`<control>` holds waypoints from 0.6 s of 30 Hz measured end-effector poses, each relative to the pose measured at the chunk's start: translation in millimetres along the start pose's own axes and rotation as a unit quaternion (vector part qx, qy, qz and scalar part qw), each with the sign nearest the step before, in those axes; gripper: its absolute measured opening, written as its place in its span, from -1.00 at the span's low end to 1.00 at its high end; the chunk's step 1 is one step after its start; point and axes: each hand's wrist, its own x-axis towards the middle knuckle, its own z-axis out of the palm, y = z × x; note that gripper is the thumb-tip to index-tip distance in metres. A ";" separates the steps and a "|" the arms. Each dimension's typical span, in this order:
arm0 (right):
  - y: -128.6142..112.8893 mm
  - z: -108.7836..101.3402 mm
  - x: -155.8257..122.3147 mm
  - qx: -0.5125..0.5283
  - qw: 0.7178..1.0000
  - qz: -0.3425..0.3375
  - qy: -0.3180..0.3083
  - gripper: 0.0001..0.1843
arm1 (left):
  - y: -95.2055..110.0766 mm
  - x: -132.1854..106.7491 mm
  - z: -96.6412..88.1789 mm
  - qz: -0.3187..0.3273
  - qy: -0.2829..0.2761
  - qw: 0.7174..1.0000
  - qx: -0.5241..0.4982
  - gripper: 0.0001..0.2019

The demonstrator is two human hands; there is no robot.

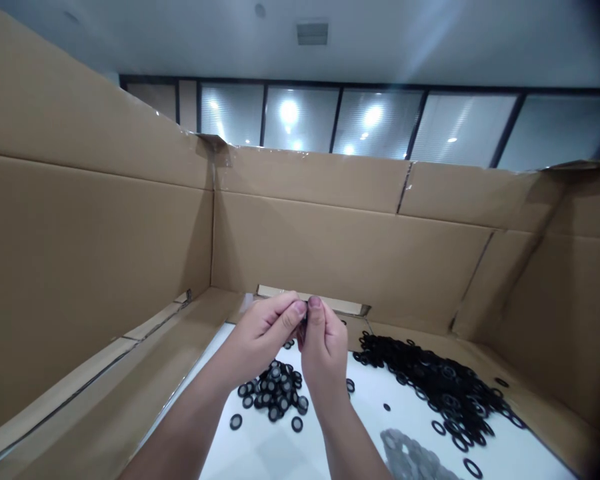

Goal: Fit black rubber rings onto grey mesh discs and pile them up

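Note:
My left hand (pixel 267 328) and my right hand (pixel 325 337) meet at the middle of the view, both closed, thumbs up and fingertips pinched together. Between them they hold a small black ring (pixel 305 315), mostly hidden by the fingers. Below and behind my left hand lies a pile of black rings with grey discs in their centres (pixel 275 387). To the right of my right hand spreads a large heap of open black rings (pixel 440 380). Closer to me, a cluster of loose translucent grey discs (pixel 413 457) lies partly cut off by the lower edge.
A white sheet (pixel 265 453) lies under the piles. Tall cardboard walls (pixel 305 233) stand at the left, back and right. A cardboard strip (pixel 340 305) shows at the base of the back wall. A small black piece (pixel 387 407) lies alone on the sheet.

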 end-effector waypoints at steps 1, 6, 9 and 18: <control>1.3 0.2 -0.4 0.007 1.000 0.009 0.002 -0.51 | -0.6 0.2 1.0 -0.001 0.000 1.000 -0.003 -0.63; 5.6 -0.7 -2.0 0.010 1.000 0.011 0.005 -0.50 | -0.3 -0.1 2.7 -0.011 -0.012 1.000 -0.016 -0.64; 5.3 -1.4 -2.1 0.026 0.999 0.018 0.015 -0.49 | 0.2 0.4 2.7 -0.002 -0.009 1.000 -0.005 -0.65; 10.1 -4.2 6.1 0.045 0.999 0.023 -0.014 -0.53 | -9.9 3.8 22.1 0.012 0.117 0.993 0.010 -0.63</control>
